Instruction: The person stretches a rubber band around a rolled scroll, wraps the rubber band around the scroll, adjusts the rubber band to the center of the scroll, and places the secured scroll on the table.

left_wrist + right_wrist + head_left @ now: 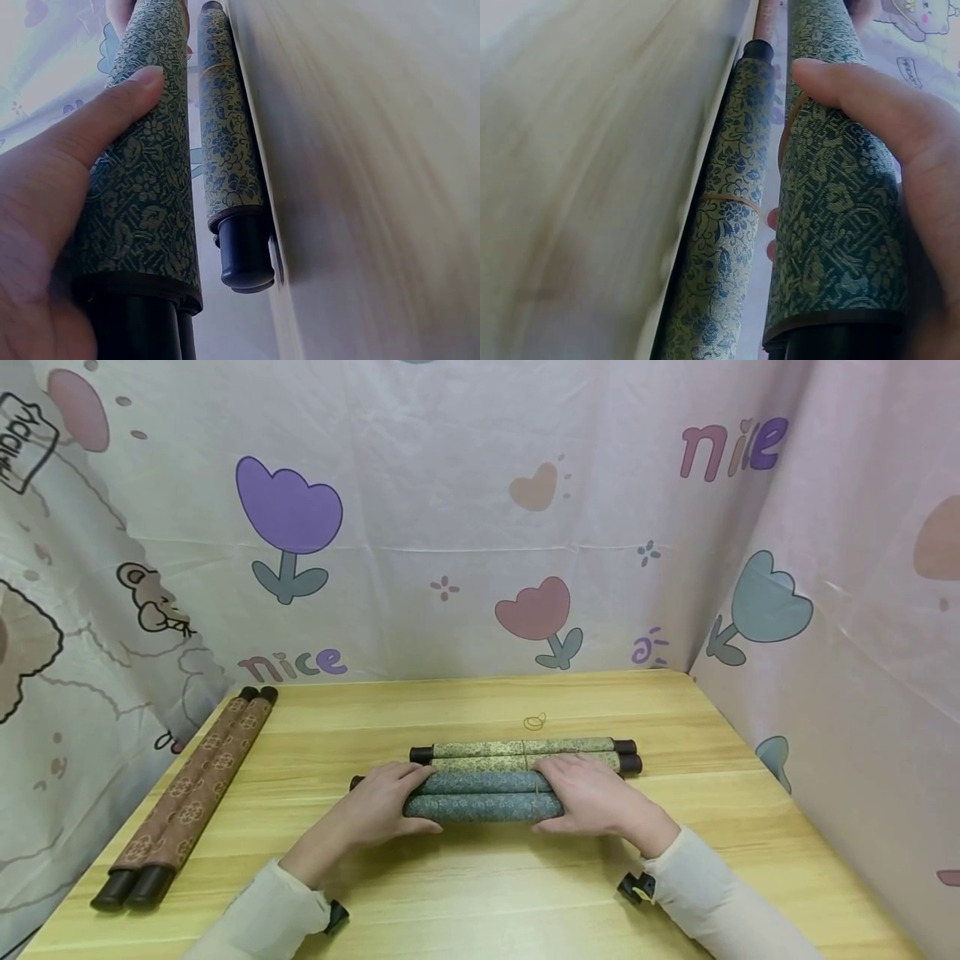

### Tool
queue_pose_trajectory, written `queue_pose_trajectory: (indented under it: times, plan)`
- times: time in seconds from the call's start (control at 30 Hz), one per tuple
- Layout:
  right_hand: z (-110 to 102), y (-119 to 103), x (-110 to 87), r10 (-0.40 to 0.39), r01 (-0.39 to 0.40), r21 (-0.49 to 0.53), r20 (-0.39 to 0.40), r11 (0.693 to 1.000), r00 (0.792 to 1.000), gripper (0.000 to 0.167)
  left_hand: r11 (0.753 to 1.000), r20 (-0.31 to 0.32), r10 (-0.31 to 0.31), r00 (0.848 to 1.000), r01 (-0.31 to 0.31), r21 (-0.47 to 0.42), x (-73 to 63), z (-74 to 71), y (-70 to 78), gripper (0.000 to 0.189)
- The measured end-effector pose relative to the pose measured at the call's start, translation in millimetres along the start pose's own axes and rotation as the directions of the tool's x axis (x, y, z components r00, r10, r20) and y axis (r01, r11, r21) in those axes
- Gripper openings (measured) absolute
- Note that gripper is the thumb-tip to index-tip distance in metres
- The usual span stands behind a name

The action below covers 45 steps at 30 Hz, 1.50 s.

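Head view alone shows the loose band (535, 722) beyond the blue-green scrolls (483, 807).

Holds a first pair of rolls (480, 807) between left hand (386, 806) and right hand (592, 795). Just behind the grip, on the table (480, 893), has a second pair (483, 749); farther behind, a loose band (534, 722). Well left of the grip, has a third pair (191, 785). Behind and on both sides, a curtain (435, 510).

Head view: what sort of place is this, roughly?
Probably a makeshift work or recording booth, though I can't be certain: patterned sheeting hangs behind and to both sides of a wood-grain table, where someone is handling scroll-like blue-green rolls.
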State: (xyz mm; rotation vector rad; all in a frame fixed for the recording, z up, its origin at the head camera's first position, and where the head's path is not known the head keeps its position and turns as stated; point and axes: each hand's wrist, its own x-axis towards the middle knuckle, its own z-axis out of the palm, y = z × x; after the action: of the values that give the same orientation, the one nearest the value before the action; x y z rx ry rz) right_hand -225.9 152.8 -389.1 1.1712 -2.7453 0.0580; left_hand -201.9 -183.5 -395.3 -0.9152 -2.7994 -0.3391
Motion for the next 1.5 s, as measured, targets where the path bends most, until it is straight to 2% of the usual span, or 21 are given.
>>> queue_pose_trajectory:
  times: [0.4, 0.63, 0.83, 1.27, 1.5]
  plan:
    - [2, -2, -0.3, -0.03, 0.029, -0.023, -0.021, 0.999, 0.999, 0.085, 1.0, 0.035, -0.013, 0.999, 0.013, -0.011, 0.2, 0.3, 2.4, 0.083]
    - [1, -4, 1.9, -0.036, 0.036, -0.025, -0.015, 0.999, 0.999, 0.089, 1.0, 0.015, 0.013, 1.0, -0.012, -0.001, 1.3, -0.4, 1.9, 0.084]
    - [0, -5, 1.2, -0.033, 0.033, -0.025, -0.007, 0.999, 0.999, 0.089, 1.0, 0.029, 0.01, 1.0, -0.01, -0.017, 1.2, -1.5, 3.1, 0.084]
    - [1, -7, 1.2, -0.048, 0.048, -0.02, -0.03, 0.999, 0.998, 0.087, 0.999, 0.028, 0.029, 0.999, -0.028, -0.022, 1.2, -0.6, 4.0, 0.085]
    - [0, -10, 2.7, -0.062, 0.059, -0.063, -0.051, 0.996, 0.997, 0.09, 0.999, 0.024, 0.032, 0.999, -0.031, -0.035, 1.4, 1.1, 6.5, 0.084]
